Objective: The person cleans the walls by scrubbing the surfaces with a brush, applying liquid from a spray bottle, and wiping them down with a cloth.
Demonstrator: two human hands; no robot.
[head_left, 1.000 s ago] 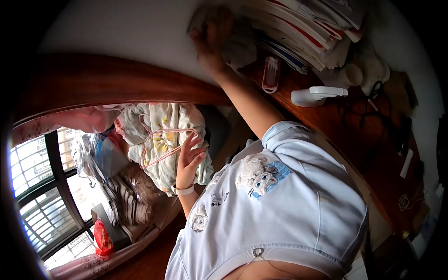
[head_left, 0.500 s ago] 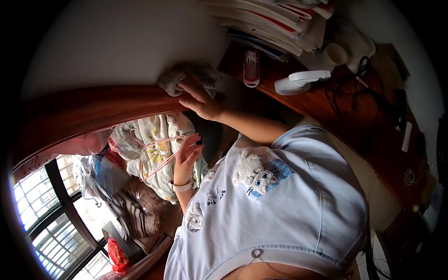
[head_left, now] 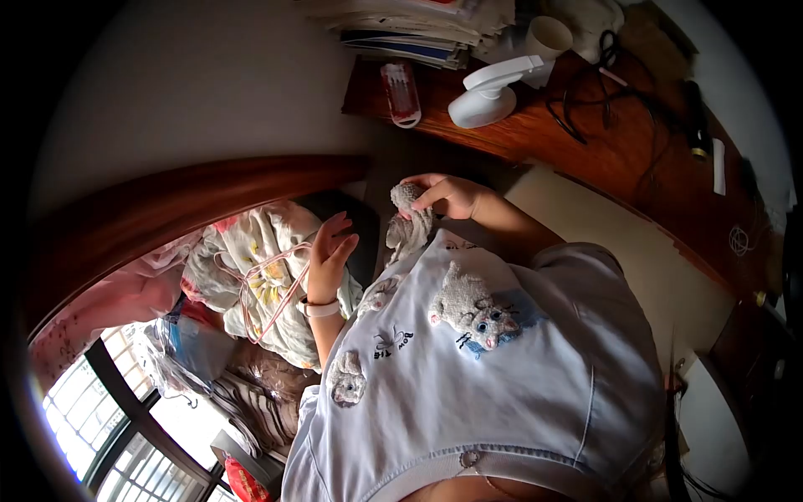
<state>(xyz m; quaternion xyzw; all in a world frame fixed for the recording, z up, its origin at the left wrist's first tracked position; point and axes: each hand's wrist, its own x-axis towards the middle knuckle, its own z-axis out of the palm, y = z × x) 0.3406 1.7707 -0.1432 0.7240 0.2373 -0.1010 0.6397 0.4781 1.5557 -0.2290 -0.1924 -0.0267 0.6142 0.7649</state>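
My right hand (head_left: 456, 199) is closed on a crumpled grey cloth (head_left: 410, 234), which hangs down in front of my shirt. It is held off the end of the dark red wooden board (head_left: 251, 177). My left hand (head_left: 329, 255), with a pale band on the wrist, is raised with its fingers apart and nothing in them. Close behind it lies a heap of pale patterned fabric (head_left: 288, 330). A thin pink looped cord or hanger (head_left: 251, 293) rests on that heap, just left of my left hand.
A wooden desk (head_left: 519, 138) at the upper right bears a white curved device (head_left: 485, 105), a red-and-clear case (head_left: 401, 96), a cup (head_left: 549, 38), stacked papers (head_left: 410, 42) and black cables (head_left: 569, 121). Bagged items (head_left: 192, 339) and a barred window (head_left: 71, 410) are at the lower left.
My right hand has lifted the grey cloth off the end of the wooden board and brought it right, towards my body. My left hand has risen slightly. The view has shifted.
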